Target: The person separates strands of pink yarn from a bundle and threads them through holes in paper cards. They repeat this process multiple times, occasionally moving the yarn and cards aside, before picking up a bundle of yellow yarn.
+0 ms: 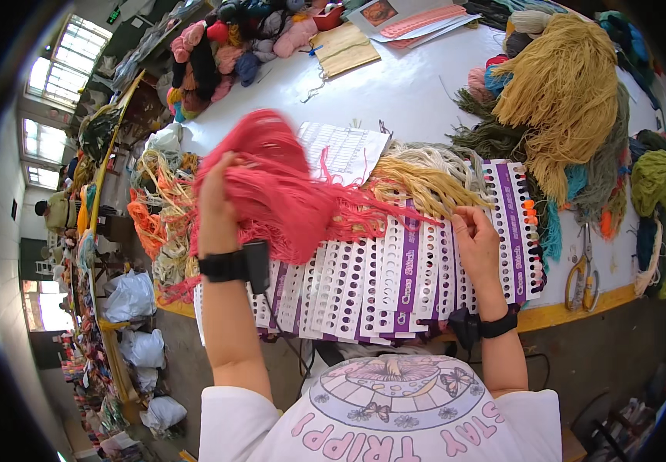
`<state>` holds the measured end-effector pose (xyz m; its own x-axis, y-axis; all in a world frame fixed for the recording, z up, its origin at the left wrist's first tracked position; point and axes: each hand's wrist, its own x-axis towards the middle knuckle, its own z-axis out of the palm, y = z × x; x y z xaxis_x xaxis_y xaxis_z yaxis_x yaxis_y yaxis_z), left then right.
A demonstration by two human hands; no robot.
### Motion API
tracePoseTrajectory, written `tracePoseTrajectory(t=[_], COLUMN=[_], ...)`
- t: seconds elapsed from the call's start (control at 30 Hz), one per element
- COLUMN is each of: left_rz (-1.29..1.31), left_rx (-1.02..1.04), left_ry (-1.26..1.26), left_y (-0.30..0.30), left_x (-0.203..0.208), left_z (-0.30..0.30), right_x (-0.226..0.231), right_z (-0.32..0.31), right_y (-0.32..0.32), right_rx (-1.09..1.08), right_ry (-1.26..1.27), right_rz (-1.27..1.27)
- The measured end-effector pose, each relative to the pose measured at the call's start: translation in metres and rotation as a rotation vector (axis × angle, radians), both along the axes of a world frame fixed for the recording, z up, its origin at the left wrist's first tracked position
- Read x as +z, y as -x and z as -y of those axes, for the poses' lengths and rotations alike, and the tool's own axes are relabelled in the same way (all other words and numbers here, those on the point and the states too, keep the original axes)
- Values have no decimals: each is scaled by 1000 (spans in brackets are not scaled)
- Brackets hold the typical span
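A large bundle of coral-pink embroidery thread (290,189) is raised over the table's near left side, partly smeared by motion. My left hand (219,192) is closed round its left part, and the thread hides some of the fingers. A few pink strands stretch rightward to my right hand (475,237), whose thumb and fingers pinch together at their end. Under both hands lie overlapping white-and-purple thread cards (410,277) with rows of punched holes. Tan-yellow thread (417,185) rests across the cards, just left of my right fingertips. A printed sheet (340,150) lies behind the pink bundle.
Scissors with orange handles (581,281) lie near the table's right front edge. A big beige thread bundle (564,92) is heaped at the back right, with green hanks (660,215) beyond. Coloured yarn balls (233,54) crowd the far left, and orange and cream threads (160,208) the near left.
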<state>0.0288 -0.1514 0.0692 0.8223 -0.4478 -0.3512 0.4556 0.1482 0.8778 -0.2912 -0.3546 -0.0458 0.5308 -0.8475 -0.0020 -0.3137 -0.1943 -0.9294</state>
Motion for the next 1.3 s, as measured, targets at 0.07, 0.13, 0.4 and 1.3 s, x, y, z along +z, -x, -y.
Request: tracePoseTrajectory(t=[0.07,0.13,0.4,1.3], left_rz=[49,147,-122,-206], left_rx=[50,-51,-727,-760], left_ry=[-1,-142,124,113], left_y=[1,38,192,192], left_x=[10,18,-32,-47], left_z=[-8,8,96,105], right_x=[2,12,61,45], right_z=[0,-1,-28,-21], right_y=[3,4,-16,-9], right_rx=[-17,33,189,97], right_ry=[-20,35,-616,-558], right_rz=[-8,-25,369,395])
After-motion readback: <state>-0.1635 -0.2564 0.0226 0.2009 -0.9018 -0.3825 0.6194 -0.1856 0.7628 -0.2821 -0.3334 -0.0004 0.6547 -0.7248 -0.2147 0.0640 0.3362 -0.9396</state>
